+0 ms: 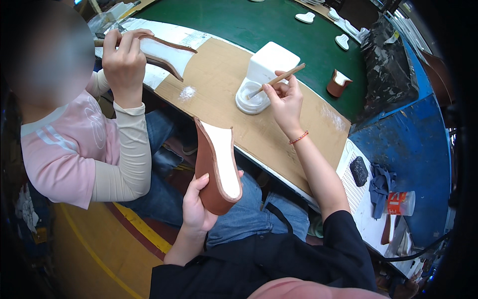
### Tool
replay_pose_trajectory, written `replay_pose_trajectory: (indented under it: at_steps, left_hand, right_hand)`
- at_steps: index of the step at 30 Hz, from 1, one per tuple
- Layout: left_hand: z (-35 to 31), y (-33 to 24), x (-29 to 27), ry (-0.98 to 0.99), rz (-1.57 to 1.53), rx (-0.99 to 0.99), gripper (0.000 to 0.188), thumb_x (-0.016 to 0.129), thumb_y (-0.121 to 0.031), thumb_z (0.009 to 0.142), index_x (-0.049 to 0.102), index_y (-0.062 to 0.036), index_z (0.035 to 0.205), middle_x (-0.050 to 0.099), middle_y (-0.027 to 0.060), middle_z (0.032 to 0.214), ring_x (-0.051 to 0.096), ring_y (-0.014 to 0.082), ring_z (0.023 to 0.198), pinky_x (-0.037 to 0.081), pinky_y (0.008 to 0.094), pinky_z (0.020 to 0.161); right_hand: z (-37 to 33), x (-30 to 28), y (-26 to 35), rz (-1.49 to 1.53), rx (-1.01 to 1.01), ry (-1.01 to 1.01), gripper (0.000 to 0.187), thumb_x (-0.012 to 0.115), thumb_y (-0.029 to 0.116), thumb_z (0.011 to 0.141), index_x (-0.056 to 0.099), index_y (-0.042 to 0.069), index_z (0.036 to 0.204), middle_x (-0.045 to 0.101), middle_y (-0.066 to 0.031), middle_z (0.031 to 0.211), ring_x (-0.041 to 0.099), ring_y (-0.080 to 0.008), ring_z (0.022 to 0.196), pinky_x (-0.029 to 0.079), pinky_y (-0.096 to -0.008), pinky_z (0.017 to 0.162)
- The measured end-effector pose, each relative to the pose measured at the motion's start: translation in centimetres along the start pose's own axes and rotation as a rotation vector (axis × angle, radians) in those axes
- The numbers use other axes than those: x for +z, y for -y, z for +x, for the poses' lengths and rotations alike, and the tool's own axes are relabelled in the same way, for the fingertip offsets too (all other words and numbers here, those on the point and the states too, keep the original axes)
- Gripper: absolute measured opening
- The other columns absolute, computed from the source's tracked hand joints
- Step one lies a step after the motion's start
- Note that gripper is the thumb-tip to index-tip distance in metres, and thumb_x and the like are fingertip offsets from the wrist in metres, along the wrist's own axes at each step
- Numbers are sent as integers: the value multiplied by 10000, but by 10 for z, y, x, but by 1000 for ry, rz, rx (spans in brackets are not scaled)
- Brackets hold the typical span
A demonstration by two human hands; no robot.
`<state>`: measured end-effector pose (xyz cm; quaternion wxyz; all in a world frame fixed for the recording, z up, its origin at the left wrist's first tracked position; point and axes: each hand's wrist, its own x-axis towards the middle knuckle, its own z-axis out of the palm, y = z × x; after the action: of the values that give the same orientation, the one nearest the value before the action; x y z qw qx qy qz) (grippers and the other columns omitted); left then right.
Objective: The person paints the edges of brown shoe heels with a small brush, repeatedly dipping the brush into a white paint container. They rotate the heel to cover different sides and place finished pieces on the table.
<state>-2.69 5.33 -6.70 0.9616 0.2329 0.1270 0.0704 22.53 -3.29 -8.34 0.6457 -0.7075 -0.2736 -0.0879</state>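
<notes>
The left grip (196, 199) holds the wedge (207, 164) over the lap (226, 229); the right grip (286, 102) pinches a brush (277, 79), its tip in the pot (250, 108) on the cardboard (214, 70). This looks like loading the brush; next probably calls for carrying it, drip-free, to the wedge's white face (226, 162).

Bright, diffuse light on cardboard (215, 79), fisheye-bent edges, v. dark rim, w/ heavy blur over co-worker's head (50, 55).
</notes>
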Motion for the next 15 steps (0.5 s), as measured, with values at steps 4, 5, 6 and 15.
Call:
replay_pose_trajectory:
  at_steps: [4,5,6,15]
  left_hand:
    - [-5,-2,1,37,155,53,556,421,-200,851,256,19,1334,444,220,1241,499,346,1120,436,428,934]
    - [-6,-1,2,34,197,67,567,438,-186,844,248,17,1337,438,212,1251,493,331,1131,423,414,951]
    - [-7,-1,4,17,212,110,572,451,-161,834,249,13,1340,439,201,1254,485,309,1141,413,403,961]
    - [-16,16,33,113,223,218,642,578,30,755,296,29,1332,479,114,1235,468,175,1143,346,313,983]
  right_hand:
    - [-5,-3,11,177,240,73,402,646,66,801,442,-34,1132,629,-79,717,543,-80,601,428,-205,556]
    - [-6,-5,17,291,300,94,403,643,70,803,442,-33,1136,627,-82,736,542,-85,608,428,-210,562]
    - [-9,-9,23,393,378,112,403,641,74,805,442,-32,1139,625,-85,756,542,-90,615,429,-215,569]
    - [-73,-80,132,620,359,164,495,599,64,817,373,-34,1246,609,-127,836,563,-129,686,454,-248,623]
